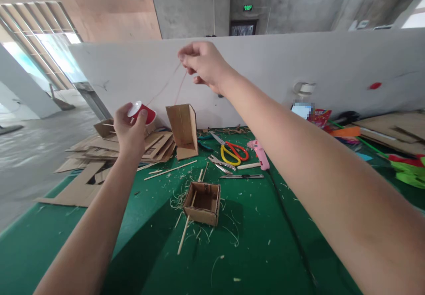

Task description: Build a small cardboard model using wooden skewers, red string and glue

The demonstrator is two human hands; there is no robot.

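Note:
My left hand (130, 129) grips a spool of red thread (148, 114) with white ends, held up over the cardboard at the left. Higher up, in front of the white partition, my right hand (202, 63) pinches the thread (166, 85). One strand slants from the spool to my fingers; another hangs from them toward an upright folded cardboard piece (182, 129). Below, on the green table, sits a small open cardboard box (203, 217) with a thin wooden stick (183, 237) passing through it. Neither hand touches the box.
Behind the box lie red-and-yellow scissors (237, 151), metal pliers (222, 163), a craft knife (241, 176) and a pink glue gun (261, 155) with its cable. Cardboard pieces (96, 147) pile up at the left. Wood shavings surround the box. A white partition (259, 78) borders the table's back.

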